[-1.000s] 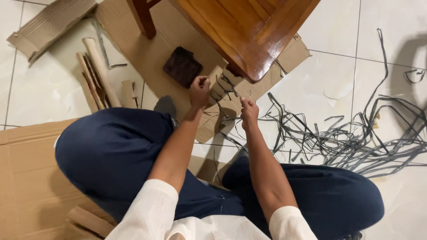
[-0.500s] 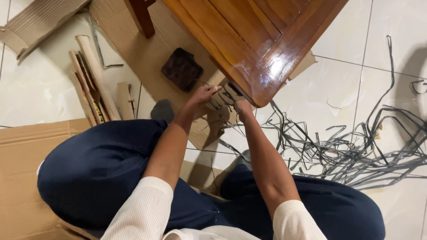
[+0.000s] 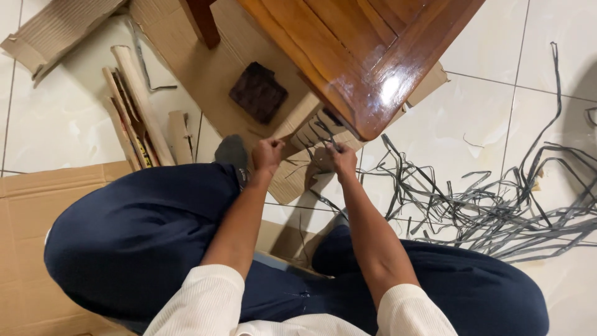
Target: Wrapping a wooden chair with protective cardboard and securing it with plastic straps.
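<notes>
I sit on the floor with my legs in dark blue trousers spread apart. My left hand (image 3: 267, 154) grips the edge of a piece of brown cardboard (image 3: 297, 127) that carries grey strips woven across it. My right hand (image 3: 342, 158) pinches a grey strip (image 3: 326, 134) at that cardboard, just under the corner of a glossy wooden table (image 3: 367, 56). The two hands are about a hand's width apart, and the cardboard's far end is hidden under the table corner.
A heap of loose grey strips (image 3: 491, 205) lies on the white tiles to the right. A dark brown square block (image 3: 258, 92) rests on flat cardboard (image 3: 205, 74) near a table leg (image 3: 200, 22). Rolled cardboard pieces (image 3: 134, 112) lie at left, a large cardboard sheet (image 3: 25, 249) at lower left.
The view has shifted, so the table corner now fills more of the top. Both hands have moved up toward it, with the cardboard piece now partly under the corner.
</notes>
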